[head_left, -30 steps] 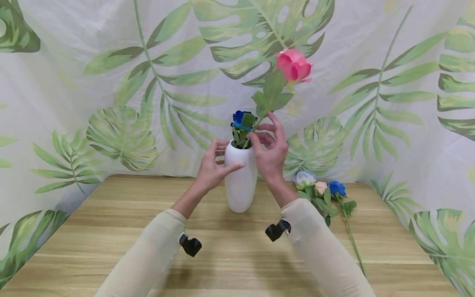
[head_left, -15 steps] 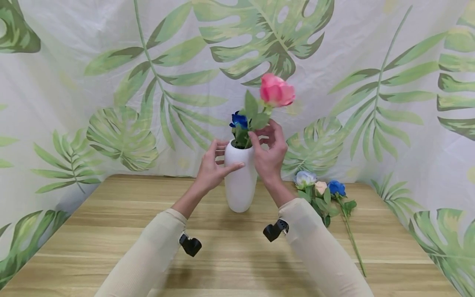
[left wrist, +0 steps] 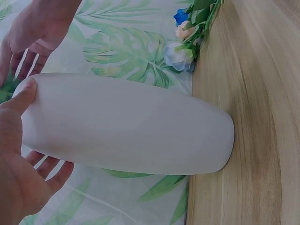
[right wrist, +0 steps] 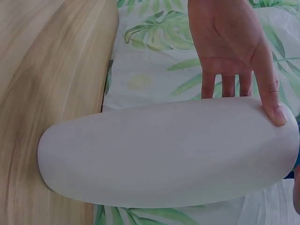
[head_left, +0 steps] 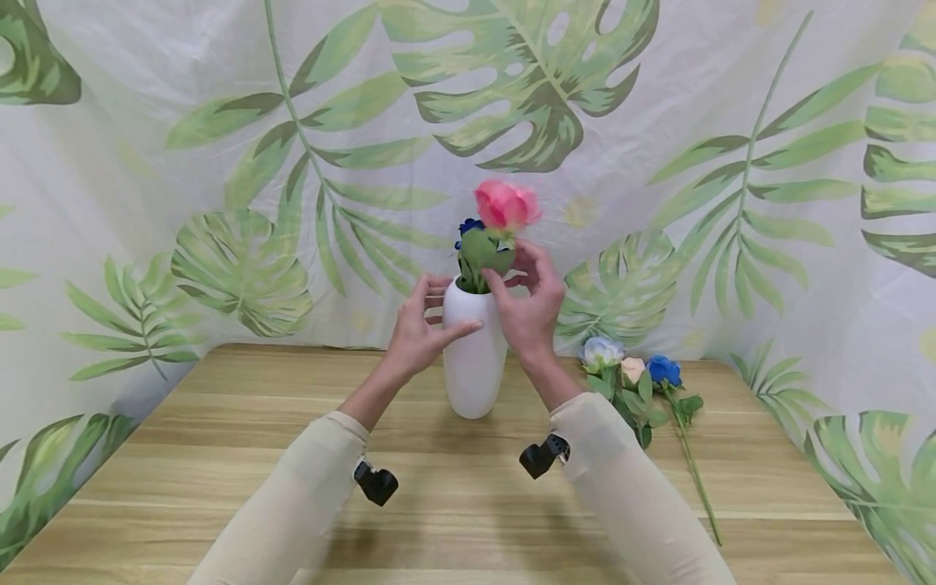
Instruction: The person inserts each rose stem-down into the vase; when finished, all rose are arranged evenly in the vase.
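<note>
A white vase (head_left: 474, 366) stands upright on the wooden table. My left hand (head_left: 417, 325) holds it near the top, with the thumb across the front and the fingers round the far left side, as the left wrist view also shows. At the vase's mouth, my right hand (head_left: 534, 309) pinches the leafy stem of a pink rose (head_left: 506, 205); its lower stem is hidden inside the vase. Behind its leaves a dark blue rose (head_left: 468, 227) in the vase is partly covered. In the right wrist view the vase (right wrist: 164, 154) fills the middle, and only a bit of my right hand shows at the edge.
To the right on the table (head_left: 219, 463) lie a pale blue-white flower (head_left: 602, 353), a peach rose (head_left: 632, 370) and a blue rose (head_left: 664, 370), whose long stem points toward the front. A leaf-printed cloth (head_left: 351, 162) hangs behind the table.
The pink rose has moved down and left, its stem sinking deeper into the vase and its leaves now covering much of the blue rose. My left hand and the vase stay put.
</note>
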The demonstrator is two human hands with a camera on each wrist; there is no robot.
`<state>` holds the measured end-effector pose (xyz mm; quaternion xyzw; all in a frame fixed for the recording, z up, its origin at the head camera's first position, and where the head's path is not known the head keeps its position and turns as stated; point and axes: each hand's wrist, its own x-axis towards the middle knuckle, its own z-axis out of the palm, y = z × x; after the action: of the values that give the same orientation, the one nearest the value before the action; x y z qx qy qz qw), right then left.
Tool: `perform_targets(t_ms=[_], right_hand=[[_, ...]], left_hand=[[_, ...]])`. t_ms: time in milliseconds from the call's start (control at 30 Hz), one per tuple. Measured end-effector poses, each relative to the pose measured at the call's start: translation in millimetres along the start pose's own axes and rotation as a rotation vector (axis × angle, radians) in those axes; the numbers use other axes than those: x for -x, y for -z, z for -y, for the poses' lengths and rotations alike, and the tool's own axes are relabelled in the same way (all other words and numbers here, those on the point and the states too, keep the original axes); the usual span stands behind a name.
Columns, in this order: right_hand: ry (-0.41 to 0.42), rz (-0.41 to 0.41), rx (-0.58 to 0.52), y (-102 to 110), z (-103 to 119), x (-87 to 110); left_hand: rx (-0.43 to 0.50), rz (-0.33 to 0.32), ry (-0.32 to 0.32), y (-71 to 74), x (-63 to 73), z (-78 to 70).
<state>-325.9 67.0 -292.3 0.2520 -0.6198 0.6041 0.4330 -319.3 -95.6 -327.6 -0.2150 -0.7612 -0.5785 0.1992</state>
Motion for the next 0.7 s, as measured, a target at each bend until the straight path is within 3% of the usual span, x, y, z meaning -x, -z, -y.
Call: perform_targets(t_ms=[200,400,700], right_hand=[[-0.015,0.046,0.075,7.2,2.2,9.2],[-0.054,0.079,0.065,23.0,4.7,16.7],[-0.134,0.288,0.084,63.1,5.4,19.6]], left_hand=[[0.001,-0.001,-0.002,-1.0,0.4,0.0],[-0.002,-0.003,-0.008,-2.2,0.5,0.9],[0.008,-0.013,-0.007,-1.3,-1.0,1.6]])
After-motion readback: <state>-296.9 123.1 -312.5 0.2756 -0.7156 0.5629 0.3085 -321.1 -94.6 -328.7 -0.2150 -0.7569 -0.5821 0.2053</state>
